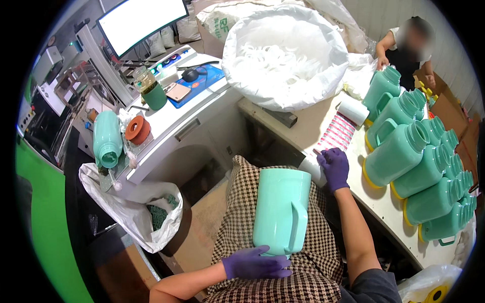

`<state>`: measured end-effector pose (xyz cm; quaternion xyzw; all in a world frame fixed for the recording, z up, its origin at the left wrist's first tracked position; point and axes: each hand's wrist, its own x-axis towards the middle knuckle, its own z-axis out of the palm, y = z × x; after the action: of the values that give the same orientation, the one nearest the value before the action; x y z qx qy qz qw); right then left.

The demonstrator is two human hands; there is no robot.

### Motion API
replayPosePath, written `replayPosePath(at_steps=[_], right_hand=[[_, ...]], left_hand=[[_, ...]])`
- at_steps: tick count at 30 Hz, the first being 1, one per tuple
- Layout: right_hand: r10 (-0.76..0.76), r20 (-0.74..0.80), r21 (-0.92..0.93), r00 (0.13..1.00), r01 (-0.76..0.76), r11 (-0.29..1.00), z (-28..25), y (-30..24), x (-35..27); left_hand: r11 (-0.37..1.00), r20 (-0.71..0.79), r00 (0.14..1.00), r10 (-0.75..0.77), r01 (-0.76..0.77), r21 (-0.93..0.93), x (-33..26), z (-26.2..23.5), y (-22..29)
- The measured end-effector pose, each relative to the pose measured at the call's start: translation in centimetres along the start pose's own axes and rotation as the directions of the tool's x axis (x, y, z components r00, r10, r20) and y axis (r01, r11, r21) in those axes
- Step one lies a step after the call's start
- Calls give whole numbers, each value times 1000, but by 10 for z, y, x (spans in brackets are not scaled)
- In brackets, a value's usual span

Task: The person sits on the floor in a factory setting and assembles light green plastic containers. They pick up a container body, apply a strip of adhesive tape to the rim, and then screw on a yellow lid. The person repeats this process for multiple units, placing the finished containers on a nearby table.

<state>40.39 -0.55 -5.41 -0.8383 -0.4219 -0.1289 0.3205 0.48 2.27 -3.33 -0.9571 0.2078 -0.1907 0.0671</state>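
A mint-green plastic jug shell (279, 212) with a side handle lies across my lap, its wide end pointing away from me. My left hand (257, 263), in a purple glove, grips its near end, where the neck is mostly hidden. At the right, my purple-gloved right hand (334, 167) has its fingers pinched at the near end of a red-and-white label strip (337, 132). The strip runs from a white roll (353, 112) on the worktable, and a white backing strip (313, 170) hangs over the table edge below my hand.
Several mint-green jugs with yellow bases (396, 154) crowd the table's right side. Beyond them works another person (408, 53). A large white bag of white rings (283, 55) stands ahead. On the left are a desk with a monitor (144, 22), another jug (107, 136) and a scrap bag (116, 202).
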Motion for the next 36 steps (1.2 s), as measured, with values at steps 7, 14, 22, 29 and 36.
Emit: replayPosePath(at_steps=[7, 14, 22, 29, 36], right_hand=[[-115, -81, 62, 990, 120, 991, 2, -1, -12], [169, 46, 801, 984, -138, 582, -68, -88, -28], [57, 507, 688, 860, -444, 574, -105, -120, -41], [96, 284, 448, 954, -220, 866, -96, -121, -27], [89, 421, -331, 903, 62, 942, -286, 1, -66]], left_hand=[[998, -75, 997, -16, 20, 60, 1, 4, 2], [999, -31, 998, -46, 46, -7, 2, 4, 6], [998, 17, 999, -36, 35, 59, 5, -2, 5], [1000, 82, 996, -22, 23, -10, 2, -2, 2], [559, -390, 430, -814, 762, -327, -38, -56, -15]])
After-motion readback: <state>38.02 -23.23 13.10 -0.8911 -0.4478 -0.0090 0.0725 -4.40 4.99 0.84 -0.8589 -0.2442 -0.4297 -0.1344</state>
